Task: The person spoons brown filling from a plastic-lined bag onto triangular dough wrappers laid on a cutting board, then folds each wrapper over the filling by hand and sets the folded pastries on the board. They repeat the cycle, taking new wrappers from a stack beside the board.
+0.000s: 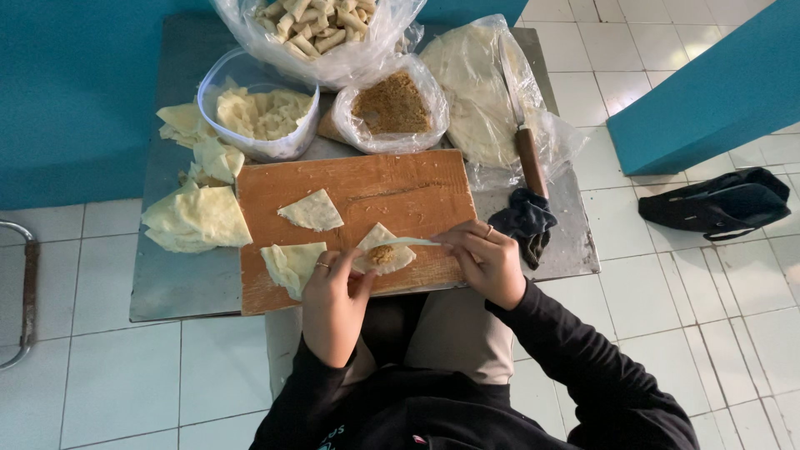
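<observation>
OK, head cam looking down. Wooden board (367,200) sits on a metal table (179,287), person seated at 6 o'clock of it. Left hand (333,304) is partly closed, thumb + fingers pinching the near edge of a triangular pastry wrapper (392,258) at board's 5 o'clock; wrapper lies flat w/ a small dab of brown filling (382,254) on it. Right hand (486,260) is closed around the handle end of a pale spoon (408,242), tip touching the wrapper just above the filling.

Two more wrapper pieces on board: one at centre (312,210), one at 7 o'clock (292,265), just beside left hand. Off board at 9 o'clock: stack of wrappers (200,218). At 11: clear plastic tub (260,117) w/ more wrapper scraps. At 12: bag of brown filling (392,104), open. Further back at 12, a bag of finished rolls (321,25). At 1–2: bagged round sheets (475,92) w/ a knife (527,146) on top, dark cloth (527,221) at 3.

To do this step well, my judgement: keep filling small + central, away from edges, so it won't squeeze out; left hand should hold the wrapper flat so it doesn't slide w/ the spoon; scrape spoon clean against the wrapper, don't tear the thin sheet.
</observation>
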